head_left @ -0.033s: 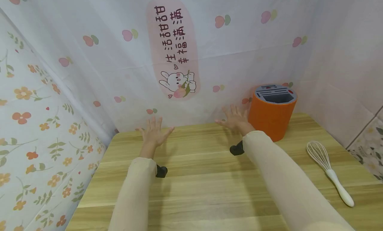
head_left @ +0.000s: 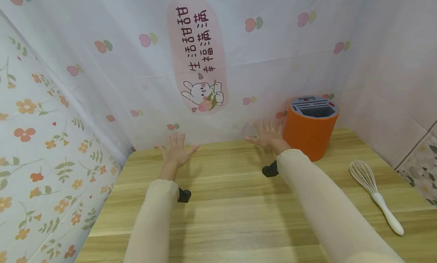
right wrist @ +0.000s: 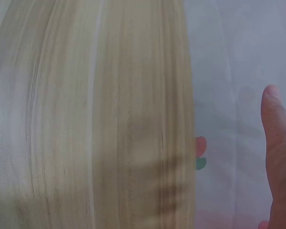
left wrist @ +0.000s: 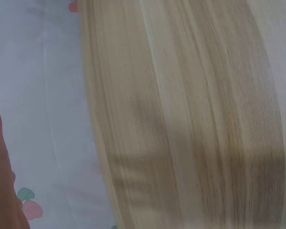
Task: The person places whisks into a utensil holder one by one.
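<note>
My left hand (head_left: 175, 154) is held out over the far left part of the wooden table (head_left: 218, 217), its fingers spread and straight, holding nothing. Likewise spread and bare, my right hand (head_left: 268, 136) is nearest to an orange knife block (head_left: 308, 132) with a grey slotted top, just to its right. Whether that hand touches the block I cannot tell. A whisk (head_left: 377, 196) with a white handle and pale wires lies on the table's right side, apart from both hands. Each wrist view shows only a thumb, the left thumb (left wrist: 1, 171) and the right thumb (right wrist: 279, 152).
Behind the table hangs a white curtain (head_left: 136, 92) with fruit prints and a pink lettered patch. A floral curtain (head_left: 51, 149) borders the left side, and a pale wall covering (head_left: 392, 73) the right. Black wrist mounts (head_left: 184, 195) show at both cuffs.
</note>
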A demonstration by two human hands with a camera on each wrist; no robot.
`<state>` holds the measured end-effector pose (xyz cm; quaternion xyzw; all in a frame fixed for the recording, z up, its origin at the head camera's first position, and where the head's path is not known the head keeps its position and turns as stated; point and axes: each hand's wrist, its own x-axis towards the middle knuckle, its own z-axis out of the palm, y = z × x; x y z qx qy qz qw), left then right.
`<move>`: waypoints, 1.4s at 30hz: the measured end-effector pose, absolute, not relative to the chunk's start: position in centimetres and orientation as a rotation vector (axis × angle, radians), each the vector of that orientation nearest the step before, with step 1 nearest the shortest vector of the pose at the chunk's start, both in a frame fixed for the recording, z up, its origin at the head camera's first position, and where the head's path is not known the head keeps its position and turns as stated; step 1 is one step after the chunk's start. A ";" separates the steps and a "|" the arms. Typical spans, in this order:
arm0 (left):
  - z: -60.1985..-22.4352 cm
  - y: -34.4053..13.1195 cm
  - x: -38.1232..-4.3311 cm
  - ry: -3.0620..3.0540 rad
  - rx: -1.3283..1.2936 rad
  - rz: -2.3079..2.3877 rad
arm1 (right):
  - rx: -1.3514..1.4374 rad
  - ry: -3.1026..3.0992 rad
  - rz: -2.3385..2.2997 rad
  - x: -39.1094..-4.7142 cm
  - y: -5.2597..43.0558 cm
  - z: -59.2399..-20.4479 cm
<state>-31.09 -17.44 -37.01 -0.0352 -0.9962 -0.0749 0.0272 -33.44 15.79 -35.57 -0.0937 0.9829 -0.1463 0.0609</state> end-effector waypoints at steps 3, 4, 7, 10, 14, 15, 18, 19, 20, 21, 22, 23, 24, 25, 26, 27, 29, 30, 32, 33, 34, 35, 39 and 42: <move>-36.9 -16.3 -31.6 -3.041 -0.189 -0.354 | -0.327 2.977 -0.412 -33.6 16.4 -35.2; -36.7 -15.7 -31.8 -3.008 -0.230 -0.418 | -0.372 2.983 -0.422 -33.7 16.7 -34.9; -35.3 -12.6 -32.3 -2.867 -0.395 -0.670 | -0.545 2.965 -0.494 -33.8 17.8 -32.5; -33.2 -8.2 -32.6 -2.738 -0.533 -0.915 | -0.666 2.946 -0.628 -33.5 20.1 -28.8; -31.3 -1.6 -33.1 -2.681 -0.665 -1.318 | -0.565 2.983 -0.723 -32.5 25.1 -24.8; -31.0 0.1 -33.3 -2.682 -0.678 -1.419 | -0.527 3.004 -0.736 -32.4 26.6 -24.3; -30.7 4.5 -34.0 -2.706 -0.723 -1.615 | -0.430 3.065 -0.727 -32.5 31.0 -24.4; -30.7 5.7 -34.2 -2.717 -0.733 -1.662 | -0.403 3.078 -0.718 -32.6 32.3 -24.9; -30.8 6.9 -34.5 -2.714 -0.745 -1.725 | -0.376 3.078 -0.717 -32.7 33.4 -25.5; -31.0 7.8 -34.7 -2.705 -0.759 -1.790 | -0.350 3.068 -0.713 -32.8 34.3 -26.2; -31.3 8.7 -34.9 -2.694 -0.770 -1.834 | -0.325 3.046 -0.725 -32.8 35.1 -27.0; -31.6 9.4 -35.0 -2.685 -0.758 -1.883 | -0.307 3.028 -0.744 -32.9 35.7 -27.8; -31.9 10.0 -35.2 -2.668 -0.746 -1.925 | -0.288 2.990 -0.797 -32.8 36.1 -28.6; -32.1 10.5 -35.3 -2.651 -0.736 -1.952 | -0.270 2.948 -0.869 -32.8 36.4 -29.3; -32.4 10.9 -35.4 -2.629 -0.718 -1.978 | -0.255 2.914 -0.938 -32.7 36.5 -29.9; -32.6 11.2 -35.5 -2.614 -0.691 -1.987 | -0.247 2.887 -1.003 -32.7 36.5 -30.4; -32.9 11.6 -35.7 -2.583 -0.634 -1.996 | -0.233 2.848 -1.121 -32.6 36.4 -31.0; -33.1 11.7 -35.7 -2.561 -0.633 -2.005 | -0.229 2.832 -1.170 -32.6 36.3 -31.2; -33.4 11.4 -35.6 -2.529 -0.637 -2.023 | -0.230 2.820 -1.219 -32.6 36.0 -31.3; -33.5 11.1 -35.6 -2.523 -0.653 -2.015 | -0.235 2.804 -1.243 -32.6 35.9 -31.3; -33.6 10.6 -35.5 -2.521 -0.672 -1.999 | -0.244 2.788 -1.262 -32.5 35.7 -31.2; -33.7 10.1 -35.4 -2.520 -0.705 -1.977 | -0.254 2.774 -1.279 -32.5 35.5 -31.2; -33.5 7.4 -34.8 -2.545 -0.771 -1.850 | -0.311 2.752 -1.330 -32.1 34.0 -31.2; -33.2 5.5 -34.1 -2.587 -0.764 -1.785 | -0.340 2.766 -1.346 -31.5 32.4 -31.2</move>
